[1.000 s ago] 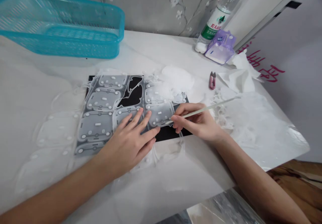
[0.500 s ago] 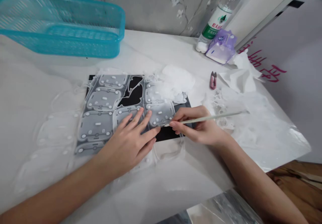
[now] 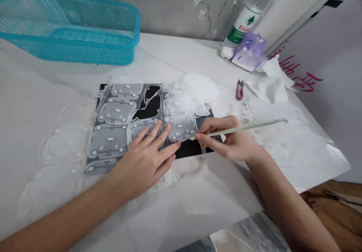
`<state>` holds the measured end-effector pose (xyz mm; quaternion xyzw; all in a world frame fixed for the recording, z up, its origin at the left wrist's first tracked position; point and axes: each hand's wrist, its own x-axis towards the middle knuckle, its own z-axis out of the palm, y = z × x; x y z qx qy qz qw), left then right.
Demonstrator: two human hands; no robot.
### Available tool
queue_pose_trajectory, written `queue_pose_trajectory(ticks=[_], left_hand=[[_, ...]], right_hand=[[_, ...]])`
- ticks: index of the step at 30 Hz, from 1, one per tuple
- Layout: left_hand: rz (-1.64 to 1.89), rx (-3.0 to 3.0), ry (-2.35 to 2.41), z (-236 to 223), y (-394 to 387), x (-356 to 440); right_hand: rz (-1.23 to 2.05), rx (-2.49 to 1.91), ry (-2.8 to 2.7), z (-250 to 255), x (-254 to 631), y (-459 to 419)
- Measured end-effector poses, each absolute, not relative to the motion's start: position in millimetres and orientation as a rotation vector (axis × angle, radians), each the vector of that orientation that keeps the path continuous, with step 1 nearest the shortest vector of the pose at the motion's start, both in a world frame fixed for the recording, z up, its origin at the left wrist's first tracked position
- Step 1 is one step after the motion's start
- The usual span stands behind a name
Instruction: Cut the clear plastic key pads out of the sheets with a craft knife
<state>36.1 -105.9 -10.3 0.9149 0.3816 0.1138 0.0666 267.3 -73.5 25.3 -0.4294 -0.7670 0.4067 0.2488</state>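
Left hand [image 3: 149, 157] laid palm down with fingers spread on a translucent sheet of moulded panels [image 3: 109, 140], which lies over a black mat [image 3: 188, 150] on the white table [image 3: 181, 52]. Right hand [image 3: 226, 140]: thumb and fingers pinch a thin pale stick [image 3: 263, 124], its tip at the lower right edge of one panel [image 3: 179, 125], beside the mat's exposed black area. Pink-handled thread snips [image 3: 240, 91] lie beyond the right hand; a turquoise perforated basket [image 3: 93, 50] stands at the back left, a plastic bottle [image 3: 240, 27] at the back right.
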Motion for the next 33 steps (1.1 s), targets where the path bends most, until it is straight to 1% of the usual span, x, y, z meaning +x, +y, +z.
queue_pose_trajectory(ticks=[7, 14, 16, 21, 23, 33], left_hand=[[0.358, 2.759, 1.139, -11, -106, 36], [0.347, 2.707, 1.156, -10, -107, 36], [0.339, 2.717, 1.158, -10, -107, 36], [0.327, 2.762, 1.148, -10, -107, 36], [0.327, 2.766, 1.143, -10, -107, 35], [0.335, 2.744, 1.142, -10, -107, 35]], right_hand=[[1.114, -1.226, -2.111, 32, 274, -71], [1.009, -1.292, -2.102, 34, 277, -69], [1.048, -1.309, -2.064, 33, 277, -69], [1.367, -1.273, -1.816, 27, 273, -70], [1.436, -1.245, -1.756, 23, 269, -70], [1.437, -1.189, -1.677, 16, 259, -73]])
